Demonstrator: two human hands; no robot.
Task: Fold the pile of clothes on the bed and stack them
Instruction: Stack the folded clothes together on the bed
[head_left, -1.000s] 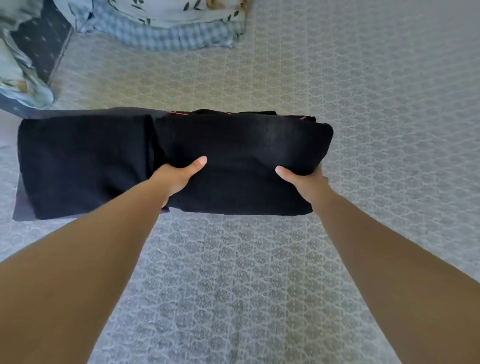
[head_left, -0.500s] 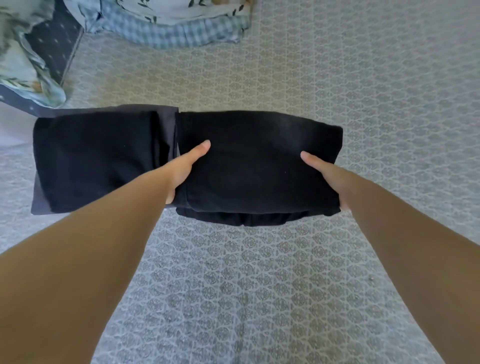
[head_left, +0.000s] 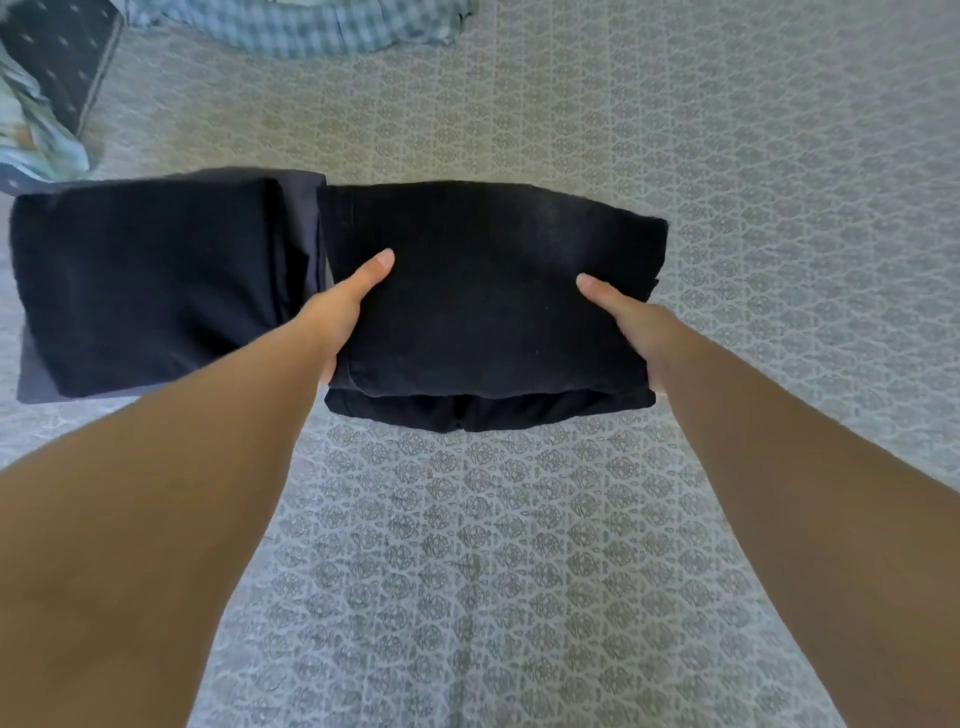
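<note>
Gripping a folded black garment (head_left: 488, 306), left hand (head_left: 340, 312) and right hand (head_left: 631, 325); thumbs on top, fingers hidden beneath.

Patterned grey bedspread (head_left: 753, 156) lies open from twelve to six o'clock; folded black stack (head_left: 145, 286) blocks nine, crumpled checked cloth (head_left: 311, 31) eleven

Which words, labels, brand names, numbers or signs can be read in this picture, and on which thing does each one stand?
None can be read.
Folded black garment, held by the left hand and right hand: plain, no label visible.
Dark folded stack beside it: no text.
Bedsheet: only a repeating ornamental pattern, no letters.
Checked cloth at the top: only checks.
</note>
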